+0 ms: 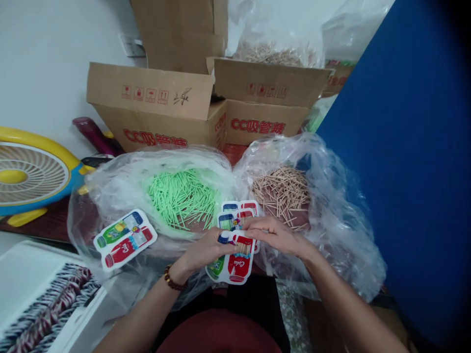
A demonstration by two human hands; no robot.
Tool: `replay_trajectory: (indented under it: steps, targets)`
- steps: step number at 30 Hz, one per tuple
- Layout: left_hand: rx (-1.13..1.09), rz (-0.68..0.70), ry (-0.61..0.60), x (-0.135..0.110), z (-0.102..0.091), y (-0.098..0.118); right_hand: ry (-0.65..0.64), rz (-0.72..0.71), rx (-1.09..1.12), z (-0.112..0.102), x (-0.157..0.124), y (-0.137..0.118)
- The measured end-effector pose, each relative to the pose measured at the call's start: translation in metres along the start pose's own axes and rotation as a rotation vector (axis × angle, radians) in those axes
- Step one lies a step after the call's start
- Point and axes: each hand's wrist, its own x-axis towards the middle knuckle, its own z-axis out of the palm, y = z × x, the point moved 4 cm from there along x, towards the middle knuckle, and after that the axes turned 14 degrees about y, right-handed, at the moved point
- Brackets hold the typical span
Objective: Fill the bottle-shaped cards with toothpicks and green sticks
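Note:
My left hand [206,250] grips a bottle-shaped printed packet [233,262] with green and red bottle pictures, held low in the middle. My right hand [274,234] pinches the packet's top edge, where a few tan sticks poke out. More packets [237,213] of the same kind stand just behind my hands. A clear bag of green sticks [182,196] lies open behind my left hand. A clear bag of tan sticks [283,191] lies open behind my right hand. One more packet [125,238] rests on the plastic at the left.
Cardboard boxes [154,110] with red lettering stand behind the bags, with more bagged sticks [275,51] above them. A yellow and blue fan [25,176] sits at the left. A blue panel [401,147] closes off the right. Striped cloth [40,304] lies at the lower left.

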Motion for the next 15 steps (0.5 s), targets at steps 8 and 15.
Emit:
replay_trajectory:
  steps: [8, 15]
  targets:
    - [-0.003, 0.014, -0.018, -0.003, 0.004, -0.001, -0.049, 0.033, -0.004, 0.003, -0.014, 0.022]
    - [-0.006, -0.016, 0.005, -0.002, 0.011, -0.013, -0.008, 0.132, -0.039, 0.011, -0.032, 0.041]
